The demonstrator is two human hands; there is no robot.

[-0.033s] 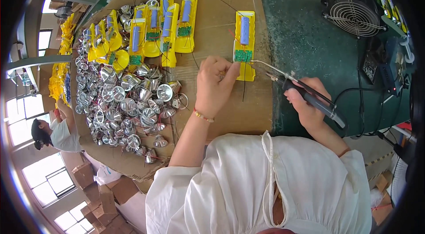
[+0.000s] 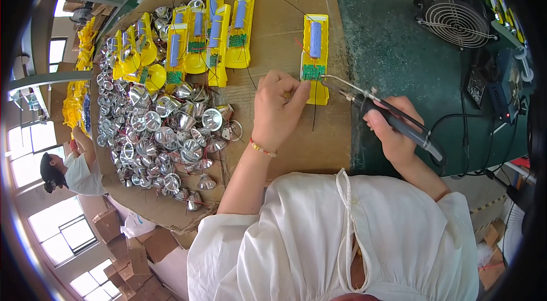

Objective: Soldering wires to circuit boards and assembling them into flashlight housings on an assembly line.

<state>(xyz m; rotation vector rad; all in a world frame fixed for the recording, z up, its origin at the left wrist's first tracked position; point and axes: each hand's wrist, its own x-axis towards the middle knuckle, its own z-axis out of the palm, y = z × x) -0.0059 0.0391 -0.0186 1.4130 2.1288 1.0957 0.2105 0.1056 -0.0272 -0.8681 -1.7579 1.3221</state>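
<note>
A yellow plastic housing [image 2: 324, 25] lies lengthwise on the cardboard, with a blue cylindrical battery [image 2: 315, 39] and a small green circuit board [image 2: 311, 72] in it. My right hand [image 2: 393, 136] is wrapped around a soldering iron [image 2: 420, 140] with a thin bent metal tube [image 2: 347, 83] along it. The tube's end reaches the board's right edge. Beside the board's lower left corner, my left hand [image 2: 278, 104] is closed in a pinch; what its fingertips hold is hidden. A dark wire [image 2: 314, 119] runs down from the housing.
Left of my hands, many silvery reflector cups [image 2: 165, 136] are heaped on cardboard [image 2: 273, 22]. Several similar yellow housings [image 2: 245, 56] lie behind them. A black fan [image 2: 456, 13] stands at the back right, near cables [image 2: 464, 113]. Another person [image 2: 80, 170] is at far left.
The soldering iron and my right hand have shifted slightly left and up. The left hand stays almost in place by the board.
</note>
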